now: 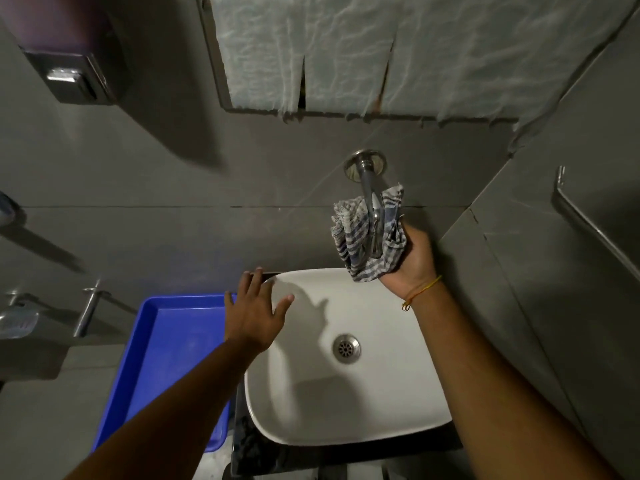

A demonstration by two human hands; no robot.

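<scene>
Right hand (412, 258): grips the checked cloth (367, 237), wrapped round the wall tap (372, 202) above the basin's far edge.
Left hand (258, 306): fingers spread, resting on the basin (346, 410) far-left corner, beside blue tray (166, 358).

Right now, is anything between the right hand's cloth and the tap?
Nothing visible. The right hand holds the grey-and-blue checked cloth directly around the chrome wall-mounted tap spout; the left hand rests apart on the white ceramic basin.

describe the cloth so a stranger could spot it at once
Find the white wash basin; above its far rim a steel tap juts from the grey wall. The cloth is bunched around that tap, gripped by the right hand. Its blue-and-grey checks stand out against plain steel.
</scene>
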